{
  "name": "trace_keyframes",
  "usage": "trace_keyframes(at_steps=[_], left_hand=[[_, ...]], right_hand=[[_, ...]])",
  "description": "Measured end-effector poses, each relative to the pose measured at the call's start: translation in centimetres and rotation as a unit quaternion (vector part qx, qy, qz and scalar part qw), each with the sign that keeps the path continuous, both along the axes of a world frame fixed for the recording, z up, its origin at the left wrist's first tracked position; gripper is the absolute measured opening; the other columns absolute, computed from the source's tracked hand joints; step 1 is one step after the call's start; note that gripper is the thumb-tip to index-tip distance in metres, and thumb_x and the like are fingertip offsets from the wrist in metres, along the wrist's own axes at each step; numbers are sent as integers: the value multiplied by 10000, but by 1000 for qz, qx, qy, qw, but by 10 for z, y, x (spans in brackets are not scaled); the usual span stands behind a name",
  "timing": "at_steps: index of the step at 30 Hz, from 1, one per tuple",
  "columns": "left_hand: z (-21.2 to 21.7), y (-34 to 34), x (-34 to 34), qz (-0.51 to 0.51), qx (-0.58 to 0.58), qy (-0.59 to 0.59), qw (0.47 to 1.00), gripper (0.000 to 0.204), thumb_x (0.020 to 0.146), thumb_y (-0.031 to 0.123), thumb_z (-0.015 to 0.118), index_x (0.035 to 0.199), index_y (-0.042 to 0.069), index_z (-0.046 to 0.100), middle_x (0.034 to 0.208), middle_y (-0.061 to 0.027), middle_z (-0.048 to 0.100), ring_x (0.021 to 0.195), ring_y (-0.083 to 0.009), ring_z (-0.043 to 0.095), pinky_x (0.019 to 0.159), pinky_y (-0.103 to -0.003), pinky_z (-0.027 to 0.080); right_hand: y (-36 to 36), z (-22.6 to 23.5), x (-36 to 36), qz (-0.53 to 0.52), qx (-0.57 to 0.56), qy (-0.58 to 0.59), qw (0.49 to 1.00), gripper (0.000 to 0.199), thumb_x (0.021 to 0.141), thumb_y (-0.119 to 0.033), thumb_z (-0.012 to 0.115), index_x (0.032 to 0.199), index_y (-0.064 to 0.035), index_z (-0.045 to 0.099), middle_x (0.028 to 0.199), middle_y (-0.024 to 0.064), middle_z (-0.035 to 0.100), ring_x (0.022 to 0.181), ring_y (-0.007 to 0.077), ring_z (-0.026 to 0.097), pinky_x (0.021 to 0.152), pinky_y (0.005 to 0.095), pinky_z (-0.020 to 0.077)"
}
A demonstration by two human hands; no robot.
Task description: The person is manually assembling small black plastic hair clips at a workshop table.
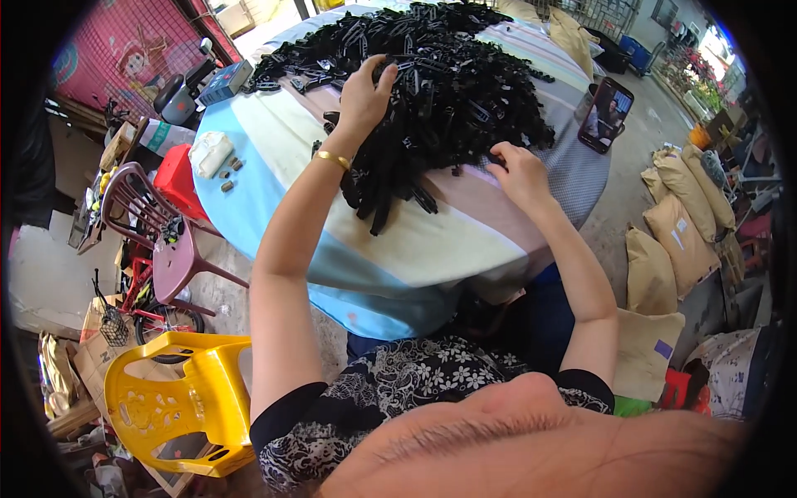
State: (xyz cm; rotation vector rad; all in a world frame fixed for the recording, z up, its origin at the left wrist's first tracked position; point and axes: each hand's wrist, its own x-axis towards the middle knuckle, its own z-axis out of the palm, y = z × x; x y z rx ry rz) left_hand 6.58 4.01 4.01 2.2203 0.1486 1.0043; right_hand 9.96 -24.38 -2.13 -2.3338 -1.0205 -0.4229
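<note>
A big heap of small black plastic parts (440, 91) covers the middle of a round table (274, 216) draped in a striped cloth. My left hand (365, 95), with a gold bangle at the wrist, reaches into the left side of the heap, fingers curled among the parts. At the heap's near right edge rests my right hand (519, 170), its fingertips pinching black parts. Whether either hand holds one loose part I cannot tell.
A phone (606, 114) stands propped at the table's right edge. A crumpled white packet (210, 153) and small brown pieces lie at the left edge. A yellow plastic chair (178, 407) and a maroon one (154, 228) stand left; tan sacks (672, 232) pile up right.
</note>
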Motion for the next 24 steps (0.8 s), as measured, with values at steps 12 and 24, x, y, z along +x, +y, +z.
trace_keyframes(at_steps=[12, 24], left_hand=[[22, -76, 47, -11, 94, -127, 987, 383, 868, 309, 566, 1111, 14, 585, 954, -169, 642, 933, -349, 571, 863, -394, 432], [-42, -113, -110, -341, -74, 248, 904, 301, 737, 22, 642, 1030, -11, 583, 996, -117, 643, 952, -187, 620, 840, -309, 487]], right_hand=[[-16, 9, -53, 230, 82, -60, 968, 168, 753, -73, 627, 916, -34, 635, 869, 109, 647, 783, 295, 594, 692, 381, 490], [-35, 15, -5, 173, -5, 47, 984, 222, 723, -8, 616, 940, -12, 659, 813, 163, 614, 805, 345, 597, 704, 389, 489]])
